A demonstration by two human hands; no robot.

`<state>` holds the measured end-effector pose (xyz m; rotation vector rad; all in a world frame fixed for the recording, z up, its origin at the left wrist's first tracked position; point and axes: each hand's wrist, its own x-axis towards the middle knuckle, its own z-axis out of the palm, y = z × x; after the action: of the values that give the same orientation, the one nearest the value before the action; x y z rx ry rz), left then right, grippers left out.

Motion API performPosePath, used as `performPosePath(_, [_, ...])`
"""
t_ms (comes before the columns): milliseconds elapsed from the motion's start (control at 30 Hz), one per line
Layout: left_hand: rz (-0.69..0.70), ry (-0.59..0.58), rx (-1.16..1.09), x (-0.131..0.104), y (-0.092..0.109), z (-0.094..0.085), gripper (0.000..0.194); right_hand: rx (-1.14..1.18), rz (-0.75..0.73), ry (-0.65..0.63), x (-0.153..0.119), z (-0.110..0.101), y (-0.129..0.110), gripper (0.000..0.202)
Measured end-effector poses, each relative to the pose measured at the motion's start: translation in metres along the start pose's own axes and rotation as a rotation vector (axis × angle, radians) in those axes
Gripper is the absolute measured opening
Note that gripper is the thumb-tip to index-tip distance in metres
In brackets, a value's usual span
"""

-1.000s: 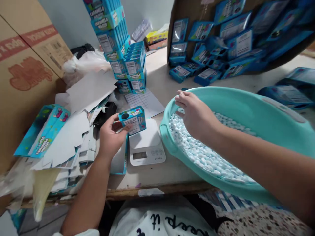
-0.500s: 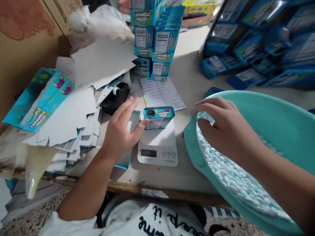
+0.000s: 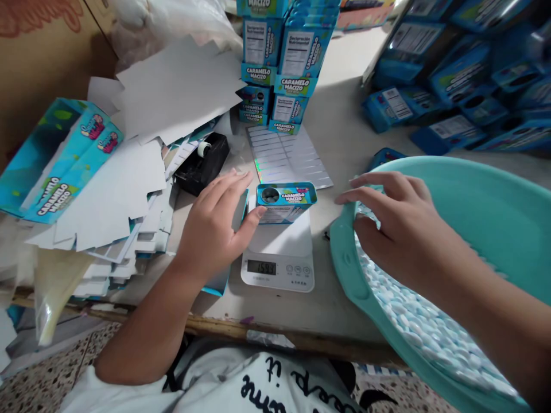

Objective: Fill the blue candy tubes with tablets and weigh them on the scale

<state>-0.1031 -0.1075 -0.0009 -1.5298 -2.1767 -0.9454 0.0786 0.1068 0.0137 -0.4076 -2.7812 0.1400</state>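
On a white digital scale (image 3: 279, 244) stands a small blue candy box (image 3: 286, 198), its round top hole showing pale pieces inside. My left hand (image 3: 221, 221) is beside the box's left side, fingers stretched out and thumb close to its corner; whether they touch I cannot tell. At the right, my right hand (image 3: 394, 215) is over the near-left rim of a turquoise basin (image 3: 486, 198), its fingers apart and holding nothing visible. White and pale blue candies (image 3: 424, 321) fill part of the basin. The scale's display shows digits, seemingly 159.3.
Stacked blue boxes (image 3: 297, 54) stand behind a label sheet (image 3: 288, 156). A black tape dispenser (image 3: 203, 163) and piled cut cardboard (image 3: 181, 94) lie left, beside a larger blue carton (image 3: 60, 160). Many blue boxes (image 3: 451, 129) crowd the back right. The table's front edge (image 3: 241, 332) runs near my body.
The view has shifted slightly. The scale's digits have changed to a higher-looking reading. Both hands keep nearly the same places by the box and over the basin's rim.
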Motion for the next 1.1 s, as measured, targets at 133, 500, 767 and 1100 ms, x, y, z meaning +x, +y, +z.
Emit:
performPosePath(133, [-0.006,-0.013,0.015,0.0,-0.001,0.001,0.038,-0.009,-0.017,-0.001,0.0,0.0,0.001,0.039])
performPosePath(500, [-0.175,-0.128,-0.261,0.002,0.004,0.015,0.032,0.545,0.317,0.091,0.008,-0.004,-0.015,0.035])
performPosePath(767, [0.4,0.172,0.13,0.052,0.067,0.014,0.032,1.812,0.923,0.28,0.02,-0.02,-0.02,0.026])
performPosePath(1100, [0.779,0.156,0.322,0.084,0.093,0.036,0.026,1.973,1.095,0.456,0.027,-0.039,-0.018,0.048])
